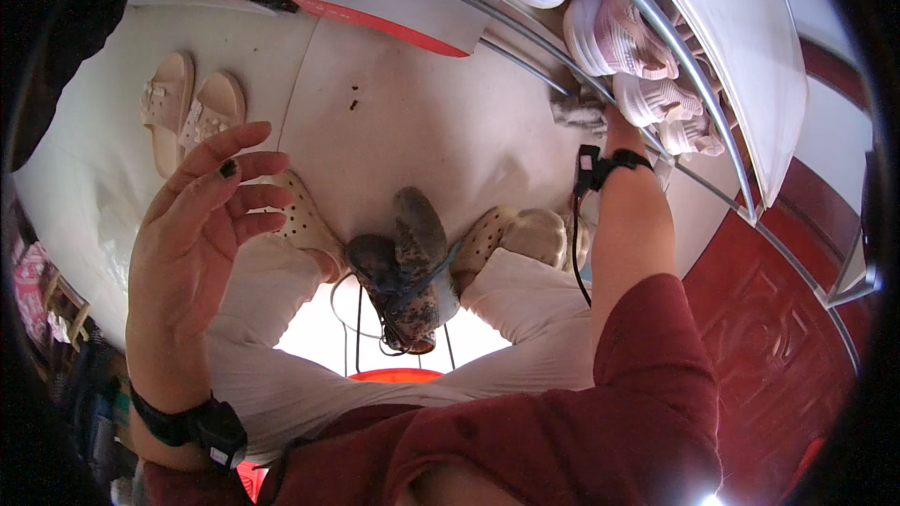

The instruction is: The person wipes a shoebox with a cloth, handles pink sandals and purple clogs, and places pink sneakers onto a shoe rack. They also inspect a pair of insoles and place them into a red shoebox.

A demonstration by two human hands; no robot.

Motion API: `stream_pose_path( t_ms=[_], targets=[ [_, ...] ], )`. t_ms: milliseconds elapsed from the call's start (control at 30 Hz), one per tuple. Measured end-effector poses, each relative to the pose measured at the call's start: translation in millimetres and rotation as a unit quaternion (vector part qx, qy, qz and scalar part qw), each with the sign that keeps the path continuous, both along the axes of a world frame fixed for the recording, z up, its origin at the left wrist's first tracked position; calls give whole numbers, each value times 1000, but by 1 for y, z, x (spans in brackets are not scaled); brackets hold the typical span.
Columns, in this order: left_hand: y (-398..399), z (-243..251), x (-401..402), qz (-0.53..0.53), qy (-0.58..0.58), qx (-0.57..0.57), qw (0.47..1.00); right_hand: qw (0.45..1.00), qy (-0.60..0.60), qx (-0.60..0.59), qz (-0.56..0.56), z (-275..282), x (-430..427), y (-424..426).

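My left hand is raised over the floor on the left with its fingers apart and nothing in it. A dark mark shows on its thumb. On the right, my forearm reaches to the lower part of a metal-tube shoe rack. My right hand itself is out of view behind the rack and its shoes. Beside that wrist lies a grey fuzzy item, perhaps cloth or footwear. Between my feet sits a pair of dark, mottled, worn shoes with laces, one overlapping the other.
Pale sneakers line the rack. A red and white box with a printed picture stands at the back. Beige slides lie on the left floor. My feet wear cream clogs. A dark red carved panel is at right.
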State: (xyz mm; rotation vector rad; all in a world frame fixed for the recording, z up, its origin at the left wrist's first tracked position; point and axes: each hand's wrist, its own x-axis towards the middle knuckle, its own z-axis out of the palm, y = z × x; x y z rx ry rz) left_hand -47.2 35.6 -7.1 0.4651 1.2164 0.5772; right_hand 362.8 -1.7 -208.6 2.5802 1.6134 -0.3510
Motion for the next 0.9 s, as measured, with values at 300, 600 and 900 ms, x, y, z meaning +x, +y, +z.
stream_pose_path(
  t_ms=[300, 600, 900],
  targets=[
    [3, -4, 9, -9, -25, -37, 999, 996, 11, -63, 61, 4, -43, 39],
    [2, -8, 14, -11, 3, -63, 998, 988, 80, -89, 93, -57, -34, 45],
    [1, -5, 14, -12, -3, -43, 999, 985, 161, -58, -12, -29, 24, -9]
  ],
)
